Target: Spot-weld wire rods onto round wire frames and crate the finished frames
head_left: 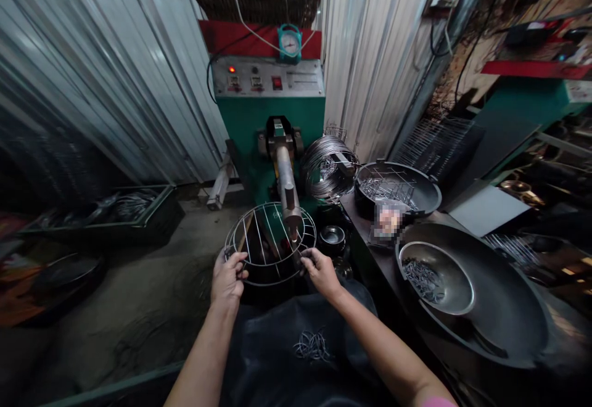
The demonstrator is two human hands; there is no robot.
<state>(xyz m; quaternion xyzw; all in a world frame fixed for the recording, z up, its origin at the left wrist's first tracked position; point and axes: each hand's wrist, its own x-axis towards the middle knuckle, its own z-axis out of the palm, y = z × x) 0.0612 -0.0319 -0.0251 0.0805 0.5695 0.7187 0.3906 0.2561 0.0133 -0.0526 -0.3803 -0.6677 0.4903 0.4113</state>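
A round wire rack (263,243) with parallel bars is held up in front of me, under the electrode arm (287,188) of a green spot welding machine (240,123). My left hand (230,273) pinches its rim at the left. At the right rim my right hand (319,269) has its fingers closed; whether they also hold a small wire piece I cannot make out. The electrode tip meets or nearly meets the rack's right part. On the dark apron (272,357) over my lap lies a small heap of bent wire pieces (312,345).
To the right, a big black pan (504,308) holds a metal bowl (451,253) of small wire pieces. Behind it stands another pan (425,194) with wire parts. A wire coil (329,166) hangs beside the machine. On the left floor is a green-edged bin (157,200).
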